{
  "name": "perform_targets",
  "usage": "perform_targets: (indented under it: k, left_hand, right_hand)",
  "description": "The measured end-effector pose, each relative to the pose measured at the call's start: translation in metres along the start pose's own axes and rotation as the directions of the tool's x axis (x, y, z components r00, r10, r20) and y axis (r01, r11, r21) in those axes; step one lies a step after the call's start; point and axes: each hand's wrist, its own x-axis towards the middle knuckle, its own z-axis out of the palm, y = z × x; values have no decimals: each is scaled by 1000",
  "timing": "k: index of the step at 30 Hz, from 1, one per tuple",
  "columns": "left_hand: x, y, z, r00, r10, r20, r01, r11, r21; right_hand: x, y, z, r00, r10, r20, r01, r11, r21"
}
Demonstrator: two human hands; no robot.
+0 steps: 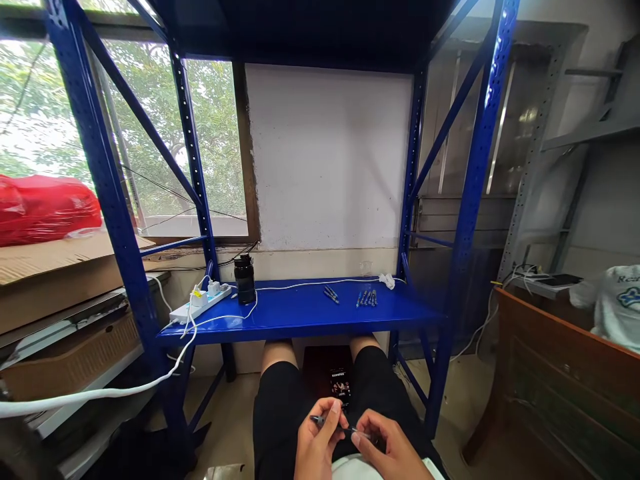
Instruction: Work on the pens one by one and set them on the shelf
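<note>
We take the blue shelf board [295, 319] as our landmark. The dark pen [316, 419] is held in front of the board, nearer the wearer and below its level, above the lap. We find the left hand [320, 440] clamped on the pen, thumb and fingers together around its body. The right hand [387, 443] is closed at the pen's other end, its fingertips pinched together there; whether that end is a separate part we cannot tell.

On the board's right half we note a row of pens [367, 298] lying side by side, and a smaller pen group [331, 295] to the left of that row. Crumpled white material [387, 281] sits at the board's back edge, behind the row. On the board's left part a black bottle [245, 280] stands upright beside a white power strip [200, 305] with plugs seated in it.

As for obstructions, we record a white cable [120, 392] that runs from the board's left end across the space in front. The black shorts [280, 400] and legs reach in under the board's front edge, with a dark printed box [341, 385] between them. Blue uprights [473, 173] bound the board at both ends. A red bundle [45, 208] lies beyond its left end, and a brown wooden piece [540, 333] stands off its right end.
</note>
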Motion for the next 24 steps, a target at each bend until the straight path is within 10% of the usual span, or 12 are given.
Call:
perform_targets:
  k: [24]
  left_hand:
    - [-7, 6, 4, 1000, 11, -13, -11, 1000, -27]
  right_hand:
    - [-3, -9, -1, 998, 64, 7, -64, 998, -7]
